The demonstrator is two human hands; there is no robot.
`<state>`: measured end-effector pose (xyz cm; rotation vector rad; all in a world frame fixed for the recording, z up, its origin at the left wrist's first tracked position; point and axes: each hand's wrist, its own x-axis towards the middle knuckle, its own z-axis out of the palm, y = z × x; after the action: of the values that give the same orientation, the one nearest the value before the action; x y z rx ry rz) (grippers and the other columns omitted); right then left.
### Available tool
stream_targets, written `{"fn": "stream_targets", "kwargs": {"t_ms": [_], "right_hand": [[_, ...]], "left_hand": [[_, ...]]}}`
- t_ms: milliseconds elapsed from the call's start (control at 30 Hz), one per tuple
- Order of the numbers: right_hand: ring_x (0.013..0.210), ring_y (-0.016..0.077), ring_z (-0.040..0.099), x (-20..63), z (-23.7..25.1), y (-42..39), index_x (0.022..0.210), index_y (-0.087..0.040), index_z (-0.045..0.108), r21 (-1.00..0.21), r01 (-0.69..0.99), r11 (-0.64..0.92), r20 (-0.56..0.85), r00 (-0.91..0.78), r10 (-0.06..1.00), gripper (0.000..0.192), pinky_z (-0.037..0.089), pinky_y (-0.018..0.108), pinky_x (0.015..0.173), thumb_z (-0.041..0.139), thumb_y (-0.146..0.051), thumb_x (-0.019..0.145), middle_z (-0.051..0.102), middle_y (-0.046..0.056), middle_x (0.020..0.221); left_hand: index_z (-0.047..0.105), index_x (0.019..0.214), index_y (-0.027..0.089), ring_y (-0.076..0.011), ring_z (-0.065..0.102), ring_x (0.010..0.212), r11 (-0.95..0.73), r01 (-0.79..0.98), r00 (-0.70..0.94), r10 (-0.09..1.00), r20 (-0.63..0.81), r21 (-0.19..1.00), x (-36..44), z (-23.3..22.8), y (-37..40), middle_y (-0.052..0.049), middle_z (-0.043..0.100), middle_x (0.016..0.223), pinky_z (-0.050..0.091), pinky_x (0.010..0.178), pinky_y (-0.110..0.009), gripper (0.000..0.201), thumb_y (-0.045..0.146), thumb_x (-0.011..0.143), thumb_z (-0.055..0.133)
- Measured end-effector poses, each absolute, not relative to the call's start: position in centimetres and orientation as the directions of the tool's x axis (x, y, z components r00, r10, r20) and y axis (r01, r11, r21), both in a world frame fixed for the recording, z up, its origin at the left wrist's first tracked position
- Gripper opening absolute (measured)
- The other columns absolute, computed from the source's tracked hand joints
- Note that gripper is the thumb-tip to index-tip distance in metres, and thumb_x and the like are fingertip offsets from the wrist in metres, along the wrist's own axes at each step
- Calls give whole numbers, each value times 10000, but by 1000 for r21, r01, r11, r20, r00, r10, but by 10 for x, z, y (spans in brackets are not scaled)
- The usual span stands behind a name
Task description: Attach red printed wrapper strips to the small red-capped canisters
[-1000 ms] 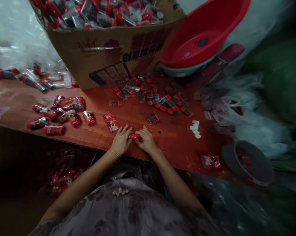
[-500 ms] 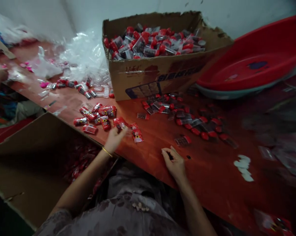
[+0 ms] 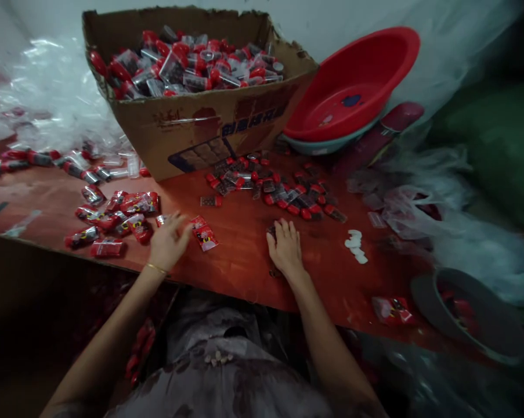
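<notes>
My left hand, with a yellow bangle at the wrist, is over the table with its fingers apart, slightly blurred. Just behind its fingers shows part of a small red wrapped piece. To its left lies a pile of red printed wrapped tubes. Between my hands lie flat red printed sleeves. My right hand rests with fingers stretched out over a small dark-filled clear tube, which is mostly covered by the hand.
A cardboard box full of red-capped tubes stands behind. More red-capped tubes lie on the red table. A red basin, white discs, a grey bowl-like container and plastic bags are at right.
The view has turned right. My left hand has let go of the red wrapped tube beside the pile. My right hand has moved forward onto a clear tube, its fingers straightening.
</notes>
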<state>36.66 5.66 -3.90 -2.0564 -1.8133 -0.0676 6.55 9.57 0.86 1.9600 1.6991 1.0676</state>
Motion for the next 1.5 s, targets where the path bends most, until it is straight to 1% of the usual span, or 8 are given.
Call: {"fn": "stream_targets", "kwargs": {"t_ms": [100,233,400,600,833,1100,1267,1500], "right_hand": [[1336,313,288,361,-45,58,1275,-117,481,-240,971,8,244,52,968,443,258,538,1061,362,-330,905,433,132,1395],[1331,304,303,350,-49,44,1252,-124,501,-256,964,69,332,20,943,430,264,552,1049,376,-344,905,449,153,1376],[1288,286,380,323,-38,34,1062,-131,621,-300,935,190,482,-24,876,319,268,529,1048,412,-312,904,564,156,1250],[1264,266,414,282,-31,39,1013,-160,643,-355,858,371,440,-197,876,258,227,514,1075,451,-283,892,608,105,1208],[1266,291,408,276,-39,40,1057,-142,635,-364,870,333,344,-207,916,284,231,538,1067,465,-286,881,581,125,1248],[1272,280,397,273,-37,44,1107,-152,617,-357,891,281,275,-188,943,318,205,532,1076,464,-325,890,564,123,1272],[1267,305,385,262,-33,51,1141,-150,605,-318,922,223,236,-151,960,385,192,546,1069,495,-402,872,545,136,1289],[1200,312,441,258,-30,73,986,-225,673,-372,910,182,262,-86,961,241,227,593,1019,526,-370,861,605,106,1201]], "left_hand": [[627,1091,209,-334,374,1297,-318,878,239,939,248,359,94,-12,86,-125,487,1362,311,1032,-541,331,367,809,558],[637,1114,235,-339,375,1295,-327,916,284,938,197,235,103,-26,79,-108,520,1334,294,1036,-536,335,380,834,523],[702,1000,250,-361,383,1284,-260,932,207,954,219,253,107,-30,79,-91,592,1255,273,1031,-558,259,354,826,541],[707,916,259,-310,505,1186,-241,910,131,939,319,336,115,-35,80,-61,663,1146,277,1025,-540,222,335,845,511],[576,1172,126,-279,617,886,-257,935,155,915,372,245,114,-22,83,-122,708,872,181,1068,-528,391,279,815,532],[674,856,187,-297,553,851,-251,954,186,924,335,163,111,-21,96,-115,653,824,246,1003,-546,243,373,812,525],[653,856,155,-251,573,815,-323,915,249,924,291,242,106,-19,108,-121,661,836,410,799,-387,304,333,883,409],[584,1084,121,-224,626,839,-406,858,295,892,343,317,97,-22,101,-118,700,919,433,804,-354,353,295,921,323]]}}
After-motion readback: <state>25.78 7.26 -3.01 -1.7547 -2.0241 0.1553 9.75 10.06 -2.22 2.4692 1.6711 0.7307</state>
